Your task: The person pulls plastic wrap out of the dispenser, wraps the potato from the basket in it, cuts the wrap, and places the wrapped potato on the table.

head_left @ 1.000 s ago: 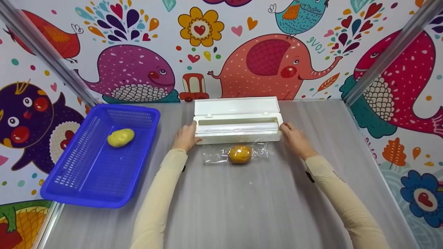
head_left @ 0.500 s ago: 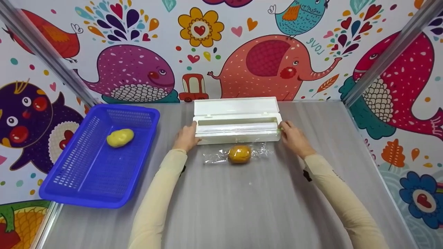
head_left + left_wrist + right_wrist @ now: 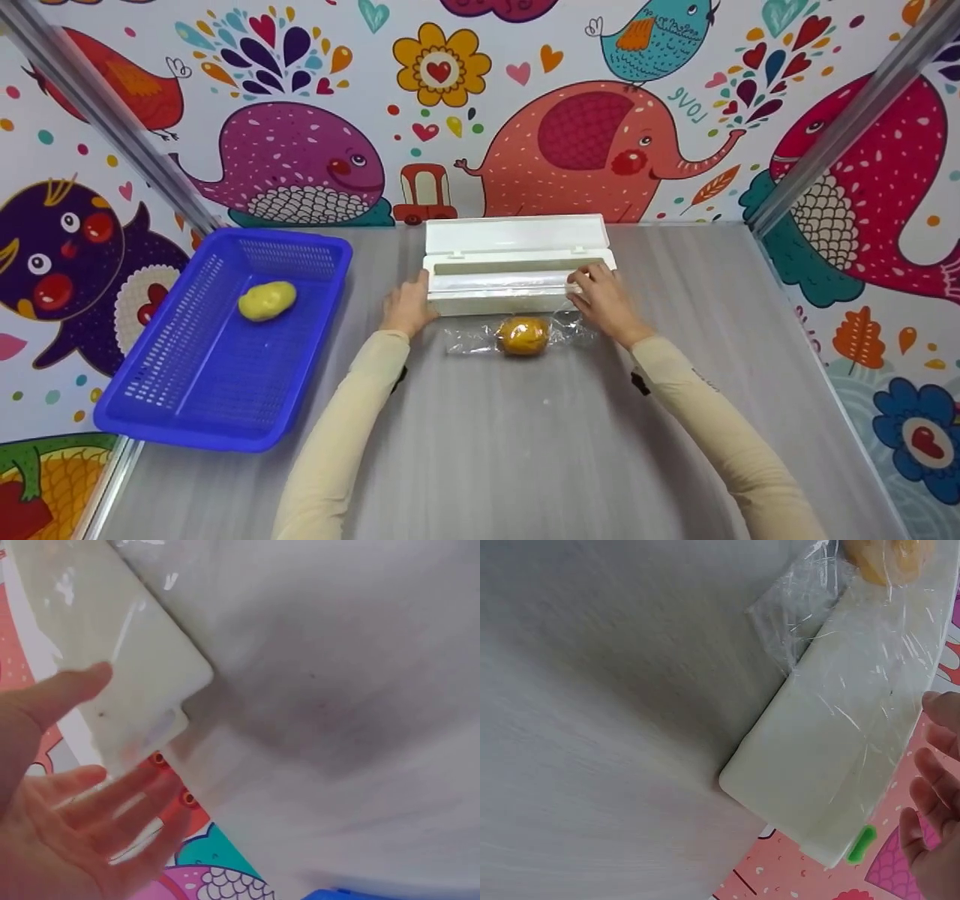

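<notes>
Spreading beneath both hands, the grey table (image 3: 480, 450) carries everything logged below. Blue basket (image 3: 217, 390): to the left of the left fingers, well apart from the right ones. White box (image 3: 480, 305): between the two hands, lid (image 3: 517, 234) raised beyond the fingertips. Film roll (image 3: 499, 282): inside the box, long axis running crosswise from the left fingers toward the right. I judge that axis to be what the coming move turns on; the right hand (image 3: 606, 302) is nearer, its bent fingertips at the front lip just inside the box's right end. Whether they pinch film I cannot tell. Left hand (image 3: 407, 306): at the box's left end. Wrapped yellow item (image 3: 523, 335): in front of the box, left of the right fingertips and closer to them than to the left thumb. Pale potato (image 3: 268, 301): in the basket, left of the left fingers.

Views compared: left wrist shows me straight, parted fingers, partly hidden from the head camera; right wrist adds a small green piece (image 3: 861, 844) near the right fingers, which I cannot make out from above.
</notes>
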### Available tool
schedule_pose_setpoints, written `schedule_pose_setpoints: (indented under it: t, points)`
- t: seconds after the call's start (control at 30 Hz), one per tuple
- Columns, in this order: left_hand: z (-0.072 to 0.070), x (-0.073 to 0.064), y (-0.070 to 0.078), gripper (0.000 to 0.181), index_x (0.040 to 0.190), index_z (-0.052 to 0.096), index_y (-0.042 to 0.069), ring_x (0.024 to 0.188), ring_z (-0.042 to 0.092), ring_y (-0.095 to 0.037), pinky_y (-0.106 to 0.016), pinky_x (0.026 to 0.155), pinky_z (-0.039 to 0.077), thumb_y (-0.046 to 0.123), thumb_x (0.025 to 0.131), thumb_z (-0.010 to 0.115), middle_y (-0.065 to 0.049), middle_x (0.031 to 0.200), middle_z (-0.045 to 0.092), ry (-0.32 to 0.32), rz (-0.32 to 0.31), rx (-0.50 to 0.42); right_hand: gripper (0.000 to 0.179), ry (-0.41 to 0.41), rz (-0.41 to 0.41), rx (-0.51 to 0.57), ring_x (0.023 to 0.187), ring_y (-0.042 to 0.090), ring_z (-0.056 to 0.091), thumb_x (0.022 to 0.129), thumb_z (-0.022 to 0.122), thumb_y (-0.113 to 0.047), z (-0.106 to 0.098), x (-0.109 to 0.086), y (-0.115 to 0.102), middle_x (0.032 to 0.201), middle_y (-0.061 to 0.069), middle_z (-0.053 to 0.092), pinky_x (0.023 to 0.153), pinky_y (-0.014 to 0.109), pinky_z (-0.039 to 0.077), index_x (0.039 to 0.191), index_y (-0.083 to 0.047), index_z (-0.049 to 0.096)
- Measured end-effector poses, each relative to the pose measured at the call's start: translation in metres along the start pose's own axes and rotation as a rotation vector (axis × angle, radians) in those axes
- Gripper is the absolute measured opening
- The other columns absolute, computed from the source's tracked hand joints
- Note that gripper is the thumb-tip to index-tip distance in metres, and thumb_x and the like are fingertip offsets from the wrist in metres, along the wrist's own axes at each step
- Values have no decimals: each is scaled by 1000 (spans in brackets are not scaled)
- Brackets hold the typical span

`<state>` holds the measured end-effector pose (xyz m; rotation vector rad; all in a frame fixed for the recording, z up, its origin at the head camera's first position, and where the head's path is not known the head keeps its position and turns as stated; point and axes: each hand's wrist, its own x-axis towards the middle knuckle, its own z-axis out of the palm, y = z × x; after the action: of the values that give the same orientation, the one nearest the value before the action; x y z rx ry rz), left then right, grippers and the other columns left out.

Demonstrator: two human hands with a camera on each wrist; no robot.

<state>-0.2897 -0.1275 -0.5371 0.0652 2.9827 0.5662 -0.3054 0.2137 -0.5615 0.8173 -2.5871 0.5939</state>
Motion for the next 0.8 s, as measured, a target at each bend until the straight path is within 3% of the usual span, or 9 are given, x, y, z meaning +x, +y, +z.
schedule_pose_setpoints:
  t: [0.13,0.27,0.37,0.5,0.63,0.8]
  points:
    - [-2,-4,8,68,134,50,3,118,43,-39,-56,93,39,22,78,82,-23,131,45,31,45,10,19,7,4,10,98,36,52,83,74,-6,-1,0,0,100,16,59,80,50,39,97,-1,63]
    - [2,-4,14,44,118,62,5,111,45,-34,-50,86,39,26,82,78,-16,119,51,124,159,53,15,-8,-4,-4,99,36,53,85,72,-6,0,0,1,100,16,60,79,51,39,96,-2,64]
    - [7,-2,18,26,103,65,7,104,49,-31,-47,81,38,22,84,75,-12,108,58,160,207,82,12,-22,6,-18,99,35,54,86,71,-7,2,-1,0,100,15,60,78,51,39,96,-3,65]
    - [11,1,20,15,98,66,7,100,53,-30,-45,81,38,15,86,72,-11,104,62,149,211,80,13,-19,13,-13,100,34,54,86,70,-4,3,-2,-1,99,14,60,78,50,39,97,-3,65]
    - [12,3,20,11,96,65,4,96,56,-30,-49,87,42,9,87,70,-12,101,64,137,225,32,14,-23,15,-20,99,34,55,85,71,-3,2,-2,-2,100,14,60,78,50,40,98,-2,65]
    - [13,4,19,11,96,64,2,93,58,-31,-49,85,45,4,86,69,-13,98,65,141,250,1,14,-47,15,-36,97,35,56,86,70,-3,0,-1,-3,99,15,60,76,49,41,99,-2,65]
